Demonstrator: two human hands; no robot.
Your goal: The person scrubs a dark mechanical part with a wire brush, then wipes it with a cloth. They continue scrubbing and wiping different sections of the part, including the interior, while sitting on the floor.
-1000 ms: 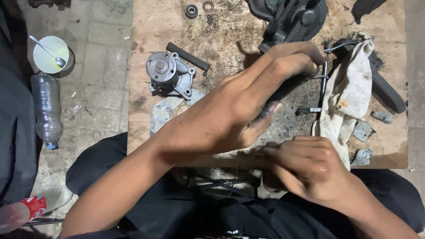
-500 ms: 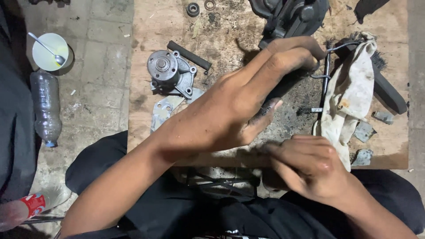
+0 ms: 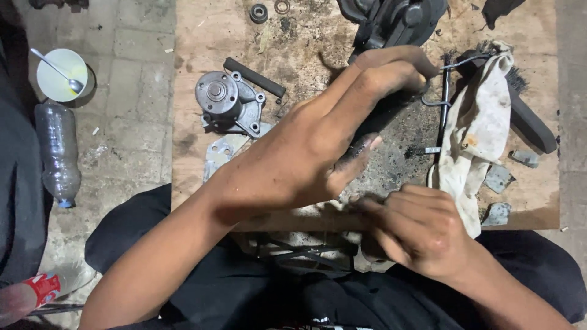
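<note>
Tabletop (image 3: pixel 202 55): raw wood, rough, black grease stains. Pump part (image 3: pixel 229 107): cast metal, dull grey, matt. Rag (image 3: pixel 480 131): off-white cloth, soiled. Bottle (image 3: pixel 57 153): clear plastic, dusty. Floor (image 3: pixel 128 91): rough grey concrete pavers. Left hand (image 3: pixel 318 153) fingers smeared with black grease.

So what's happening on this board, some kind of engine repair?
A person sits over a grimy wooden board strewn with car parts. The left hand reaches across it, fingers curled on a dark part beside a bent metal rod. The right hand is closed near the board's front edge; what it grips is hidden. A grey water pump, a dirty white rag and a black brush lie around them.
</note>
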